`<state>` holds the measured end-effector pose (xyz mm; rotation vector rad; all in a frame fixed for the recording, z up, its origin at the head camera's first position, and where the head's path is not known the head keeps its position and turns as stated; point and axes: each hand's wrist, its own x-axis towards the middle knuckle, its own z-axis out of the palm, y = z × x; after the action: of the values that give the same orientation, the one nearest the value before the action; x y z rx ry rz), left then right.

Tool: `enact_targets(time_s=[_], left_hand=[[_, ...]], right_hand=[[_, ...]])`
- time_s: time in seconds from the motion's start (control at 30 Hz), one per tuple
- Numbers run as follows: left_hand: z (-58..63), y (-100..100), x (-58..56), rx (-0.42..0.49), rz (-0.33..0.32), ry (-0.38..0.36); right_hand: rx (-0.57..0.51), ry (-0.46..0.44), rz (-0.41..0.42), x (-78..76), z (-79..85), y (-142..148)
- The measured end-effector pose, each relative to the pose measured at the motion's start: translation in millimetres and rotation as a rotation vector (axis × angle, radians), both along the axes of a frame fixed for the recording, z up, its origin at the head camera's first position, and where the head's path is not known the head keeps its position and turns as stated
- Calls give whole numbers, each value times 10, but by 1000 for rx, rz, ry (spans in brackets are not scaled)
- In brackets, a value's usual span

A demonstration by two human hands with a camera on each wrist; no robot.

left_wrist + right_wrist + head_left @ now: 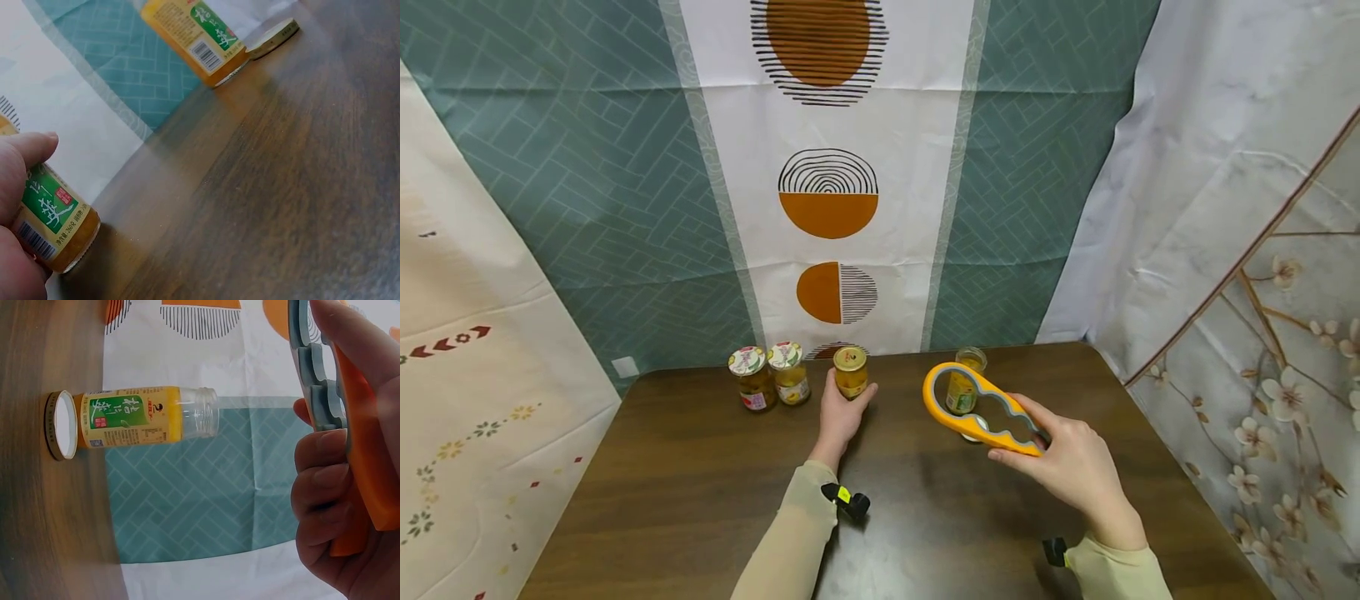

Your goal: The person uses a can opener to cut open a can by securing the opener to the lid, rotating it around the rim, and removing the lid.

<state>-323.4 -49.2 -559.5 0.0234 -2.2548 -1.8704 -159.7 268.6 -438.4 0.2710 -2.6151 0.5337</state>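
Observation:
At the back middle of the table, my left hand (838, 421) grips a small glass jar (851, 379) with a gold lid. Its green-and-yellow label (53, 209) shows below the thumb in the left wrist view, and the jar's base is at the tabletop. My right hand (1078, 458) holds an orange jar opener (992, 437) with a wavy grey inner edge, raised over the table's right side. Beyond the opener stands a lidless jar (134, 417) with orange contents. A gold-rimmed lid (65, 425), white inside, lies right by that jar's base.
Two jars with patterned lids, one darker (754, 383) and one with yellow contents (791, 379), stand side by side left of my left hand. Patterned cloth (1037, 208) hangs behind the brown wooden table (700, 492) and along its sides.

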Motion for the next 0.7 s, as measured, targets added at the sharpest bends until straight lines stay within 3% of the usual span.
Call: enact_targets(time_s=[0.13,0.37,0.7], left_hand=[[-7,-16,17,15,0,5],[-65,-41,139,7,-17,-50],[12,-32,84,25,-11,-25]], right_hand=[[-8,0,-3,5,-4,-20],[-7,-20,11,101,-85,-43],[0,-3,11,46,-27,-45]])
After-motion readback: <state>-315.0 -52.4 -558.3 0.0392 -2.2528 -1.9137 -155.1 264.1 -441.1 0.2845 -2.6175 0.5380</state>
